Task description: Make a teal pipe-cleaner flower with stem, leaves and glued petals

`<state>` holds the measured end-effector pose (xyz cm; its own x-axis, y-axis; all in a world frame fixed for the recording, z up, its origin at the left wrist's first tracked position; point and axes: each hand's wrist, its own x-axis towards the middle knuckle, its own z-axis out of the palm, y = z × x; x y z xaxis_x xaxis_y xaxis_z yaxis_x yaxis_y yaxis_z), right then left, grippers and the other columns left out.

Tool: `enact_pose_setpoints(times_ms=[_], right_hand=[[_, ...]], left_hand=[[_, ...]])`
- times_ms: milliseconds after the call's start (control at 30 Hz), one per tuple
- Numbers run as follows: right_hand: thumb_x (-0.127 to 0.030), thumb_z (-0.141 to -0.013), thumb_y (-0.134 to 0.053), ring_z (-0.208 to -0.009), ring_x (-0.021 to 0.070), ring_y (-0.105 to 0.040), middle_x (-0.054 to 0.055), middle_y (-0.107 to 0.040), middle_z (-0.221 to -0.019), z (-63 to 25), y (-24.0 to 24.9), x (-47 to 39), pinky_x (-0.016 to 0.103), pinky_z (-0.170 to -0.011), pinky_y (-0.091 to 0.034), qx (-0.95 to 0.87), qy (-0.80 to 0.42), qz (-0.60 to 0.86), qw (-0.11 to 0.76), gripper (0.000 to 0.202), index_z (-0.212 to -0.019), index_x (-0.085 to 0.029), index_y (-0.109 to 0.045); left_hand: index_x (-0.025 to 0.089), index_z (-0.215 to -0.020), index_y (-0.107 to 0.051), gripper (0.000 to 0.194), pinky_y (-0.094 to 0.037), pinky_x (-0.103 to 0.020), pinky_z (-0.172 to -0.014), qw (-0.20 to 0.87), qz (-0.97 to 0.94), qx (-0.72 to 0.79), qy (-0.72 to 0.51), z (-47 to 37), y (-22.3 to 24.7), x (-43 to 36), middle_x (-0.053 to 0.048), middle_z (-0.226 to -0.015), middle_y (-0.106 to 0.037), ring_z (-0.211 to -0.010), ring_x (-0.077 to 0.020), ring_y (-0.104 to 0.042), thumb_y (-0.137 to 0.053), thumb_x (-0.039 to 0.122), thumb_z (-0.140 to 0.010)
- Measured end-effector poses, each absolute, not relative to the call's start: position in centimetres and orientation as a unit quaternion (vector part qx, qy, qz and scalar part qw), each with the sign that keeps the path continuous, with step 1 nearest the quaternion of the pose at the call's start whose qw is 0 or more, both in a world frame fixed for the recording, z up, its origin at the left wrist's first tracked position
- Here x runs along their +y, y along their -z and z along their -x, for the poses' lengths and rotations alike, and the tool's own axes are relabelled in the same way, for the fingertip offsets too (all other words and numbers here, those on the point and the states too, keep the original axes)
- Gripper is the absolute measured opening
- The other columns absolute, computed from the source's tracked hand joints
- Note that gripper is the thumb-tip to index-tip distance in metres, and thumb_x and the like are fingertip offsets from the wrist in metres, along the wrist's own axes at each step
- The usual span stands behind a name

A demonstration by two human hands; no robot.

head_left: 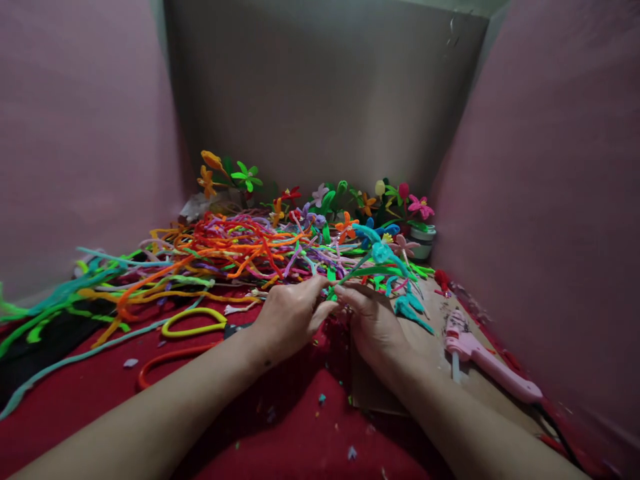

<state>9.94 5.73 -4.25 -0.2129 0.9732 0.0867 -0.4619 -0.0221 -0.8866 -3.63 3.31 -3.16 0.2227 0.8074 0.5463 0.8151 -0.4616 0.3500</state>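
Observation:
My left hand and my right hand meet at the middle, above the red cloth. Both pinch the lower end of a green pipe-cleaner stem between thumb and fingers. From there the stem leans up to the right to a turquoise pipe-cleaner flower. A long green leaf sticks out to the right beside it. Another turquoise fuzzy piece lies just past my right hand, on the cardboard. My fingers partly hide the stem's end.
A heap of colourful pipe cleaners spreads behind and left of my hands. Scissors with yellow and red handles lie beside my left forearm. At right, a pink glue gun rests on the cardboard. Finished fuzzy flowers stand along the back wall.

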Motion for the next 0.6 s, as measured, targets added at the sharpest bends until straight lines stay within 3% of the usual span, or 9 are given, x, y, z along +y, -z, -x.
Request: enact_pose_setpoints(times_ms=[133,267,333,433,533,600], right_hand=[[-0.025,-0.064,-0.066,-0.057,0.013,-0.047,-0.002,-0.058,-0.062,-10.0,4.4,5.5,0.026,-0.052,-0.036,-0.458,-0.628,0.303,0.552,0.008,-0.059,-0.02,-0.063],[-0.027,-0.067,-0.067,-0.052,0.0108,-0.041,-0.003,-0.052,-0.058,-10.1,4.6,5.4,0.026,-0.052,-0.035,-0.482,-0.62,0.302,0.541,0.012,-0.06,-0.019,-0.062],[-0.029,-0.069,-0.067,-0.051,0.01,-0.038,-0.004,-0.051,-0.058,-10.1,4.7,5.5,0.025,-0.051,-0.034,-0.496,-0.617,0.283,0.541,0.01,-0.066,-0.019,-0.064],[-0.029,-0.071,-0.066,-0.053,0.01,-0.039,-0.003,-0.052,-0.061,-10.1,4.8,5.7,0.025,-0.052,-0.034,-0.521,-0.609,0.256,0.54,0.01,-0.068,-0.019,-0.064],[-0.027,-0.074,-0.062,-0.055,0.0107,-0.042,-0.002,-0.055,-0.062,-10.2,4.8,5.8,0.025,-0.055,-0.036,-0.536,-0.606,0.24,0.537,0.012,-0.065,-0.018,-0.064],[-0.024,-0.075,-0.061,-0.057,0.0109,-0.045,-0.002,-0.058,-0.064,-10.2,4.7,5.9,0.025,-0.058,-0.037,-0.528,-0.617,0.22,0.541,0.012,-0.065,-0.018,-0.064]], left_hand=[[0.019,-0.072,-0.055,0.018,-0.027,-0.024,-0.051,0.102,0.807,-0.51,0.279,3.8,4.0,3.4,-0.003,-0.062,-0.058,-0.056,-0.0147,-0.051,-0.043,0.025,-0.084],[0.02,-0.069,-0.052,0.014,-0.022,-0.024,-0.049,0.048,0.8,-0.501,0.327,3.7,3.7,3.4,0.001,-0.057,-0.05,-0.051,-0.0121,-0.043,-0.044,0.016,-0.08],[0.019,-0.062,-0.048,0.018,-0.024,-0.023,-0.049,-0.044,0.768,-0.511,0.383,3.5,3.1,3.4,0.003,-0.053,-0.043,-0.049,-0.0106,-0.038,-0.045,0.02,-0.081],[0.018,-0.055,-0.043,0.028,-0.025,-0.021,-0.044,-0.282,0.684,-0.497,0.454,3.1,2.1,3.3,0.005,-0.047,-0.037,-0.042,-0.0075,-0.032,-0.048,0.028,-0.08],[0.016,-0.06,-0.049,0.025,-0.023,-0.019,-0.037,-0.515,0.573,-0.434,0.467,2.9,1.6,3.2,0.007,-0.042,-0.038,-0.034,-0.0049,-0.029,-0.054,0.032,-0.078],[0.015,-0.064,-0.052,0.021,-0.028,-0.017,-0.035,-0.605,0.52,-0.377,0.47,3.1,1.6,3.3,0.008,-0.039,-0.039,-0.03,-0.0034,-0.028,-0.057,0.031,-0.077]])
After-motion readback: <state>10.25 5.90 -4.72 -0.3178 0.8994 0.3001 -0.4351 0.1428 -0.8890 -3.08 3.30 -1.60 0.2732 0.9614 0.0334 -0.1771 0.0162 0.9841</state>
